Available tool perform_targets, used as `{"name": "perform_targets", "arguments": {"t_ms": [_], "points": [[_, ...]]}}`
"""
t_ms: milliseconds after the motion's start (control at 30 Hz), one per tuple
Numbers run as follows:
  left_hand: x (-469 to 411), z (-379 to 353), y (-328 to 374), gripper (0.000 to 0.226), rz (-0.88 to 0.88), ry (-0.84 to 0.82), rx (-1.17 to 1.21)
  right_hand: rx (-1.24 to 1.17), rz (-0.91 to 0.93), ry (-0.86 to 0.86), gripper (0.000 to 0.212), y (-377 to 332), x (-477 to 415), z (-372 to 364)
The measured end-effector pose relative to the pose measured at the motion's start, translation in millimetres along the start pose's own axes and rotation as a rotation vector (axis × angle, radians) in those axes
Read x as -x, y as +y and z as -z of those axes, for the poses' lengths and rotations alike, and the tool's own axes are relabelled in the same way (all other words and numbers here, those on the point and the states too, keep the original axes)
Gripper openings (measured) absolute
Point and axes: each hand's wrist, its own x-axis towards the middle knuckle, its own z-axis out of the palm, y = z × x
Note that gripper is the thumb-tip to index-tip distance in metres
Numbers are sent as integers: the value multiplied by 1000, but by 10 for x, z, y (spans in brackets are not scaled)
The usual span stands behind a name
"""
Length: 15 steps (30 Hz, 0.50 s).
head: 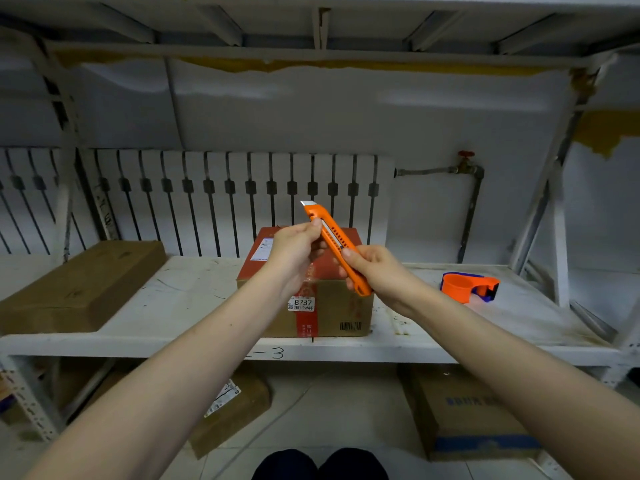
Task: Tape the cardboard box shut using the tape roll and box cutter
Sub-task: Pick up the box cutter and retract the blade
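white shelf [194, 292], cardboard box [332, 311], tape roll [467, 285]

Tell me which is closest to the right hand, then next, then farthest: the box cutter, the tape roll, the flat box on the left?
1. Box cutter: held in the right hand itself.
2. Tape roll: on the shelf, to the right of that hand.
3. Flat box: far off at the shelf's left end.

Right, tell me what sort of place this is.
Probably a stockroom or packing area: white metal shelving holds cardboard boxes, more boxes sit on the floor below, and one box carries a shipping label.
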Motion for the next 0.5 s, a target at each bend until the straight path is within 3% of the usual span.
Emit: {"name": "perform_targets", "arguments": {"t_ms": [400, 500], "points": [[-7, -2, -5, 22, 62, 45, 16, -204, -109, -194, 19, 12, 24, 114], [-5, -13, 12, 22, 61, 45, 20, -231, -100, -171, 17, 31, 34, 106]]}}
